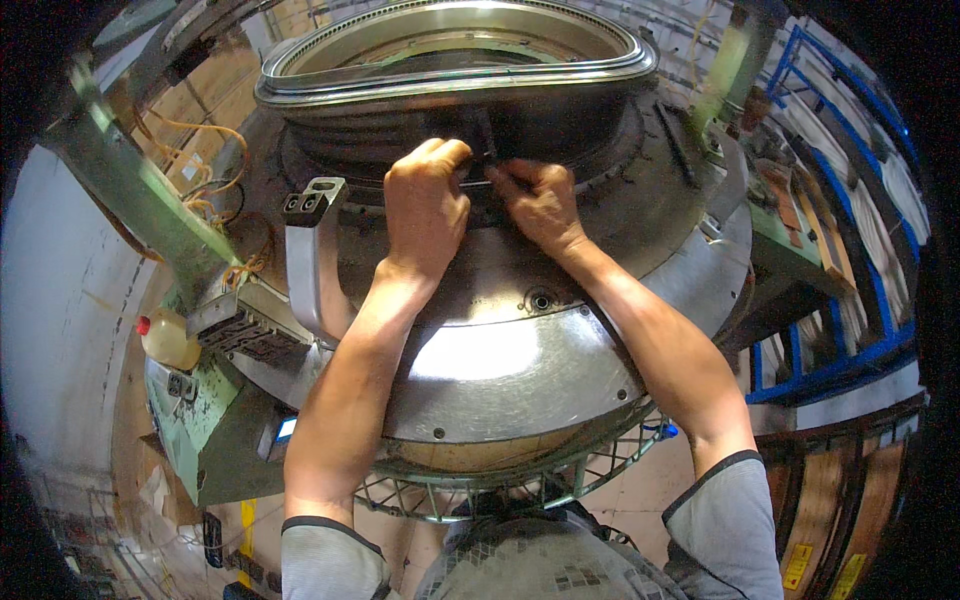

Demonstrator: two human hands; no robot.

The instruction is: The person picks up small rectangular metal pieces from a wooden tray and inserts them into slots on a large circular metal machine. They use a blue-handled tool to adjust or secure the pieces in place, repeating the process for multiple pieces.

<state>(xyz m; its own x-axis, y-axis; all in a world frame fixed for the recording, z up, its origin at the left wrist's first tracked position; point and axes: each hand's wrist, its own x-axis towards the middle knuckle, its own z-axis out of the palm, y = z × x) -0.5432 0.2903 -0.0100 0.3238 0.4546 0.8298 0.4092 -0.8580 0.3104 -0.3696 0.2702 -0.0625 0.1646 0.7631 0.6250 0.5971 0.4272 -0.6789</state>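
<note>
Both my hands work close together at the near side of a large round machine, just below its wide metal ring [460,78]. My left hand [425,205] is closed in a pinch, its knuckles up, against the dark drum wall [350,145]. To its right, my right hand [540,200] is also closed, thumb and fingers pressed together. A thin dark upright piece shows between the fingertips; I cannot tell what it is or which hand grips it. Beneath my wrists lies the shiny curved metal cover [480,365], with a round bolt hole [541,300] near its upper edge.
A grey metal bracket [313,255] rises left of my left forearm. Farther left are a green machine post [150,190], orange cables [250,255] and a yellowish bottle with a red cap [170,340]. Blue racking [850,360] stands at the right. A dark bar [677,145] lies on the machine.
</note>
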